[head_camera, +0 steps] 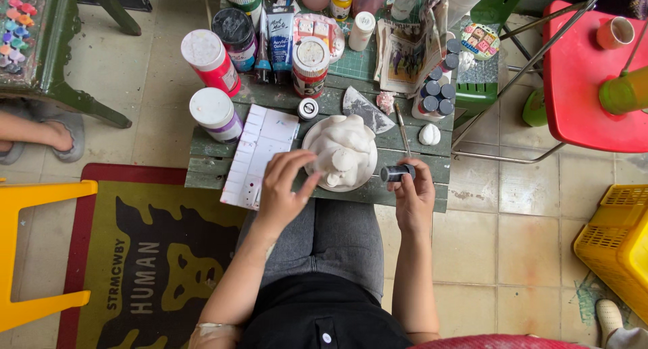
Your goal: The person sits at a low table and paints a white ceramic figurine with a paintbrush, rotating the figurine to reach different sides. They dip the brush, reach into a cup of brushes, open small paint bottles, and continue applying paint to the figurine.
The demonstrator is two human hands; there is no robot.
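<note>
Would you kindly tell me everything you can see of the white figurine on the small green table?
The white figurine is unpainted and matte, like plaster or clay, with rounded, lumpy animal-like forms. It sits on a round white plate near the front edge of the weathered green table. The left hand touches its left side; the right hand, holding a small dark bottle, stays just clear.

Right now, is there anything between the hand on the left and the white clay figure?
Nothing visible is. The left hand already has its fingertips at the edge of the white figure, which sits on a round plate. The white paint palette lies beside the hand, not between them. The right hand holds a small dark bottle on the figure's other side.
</note>
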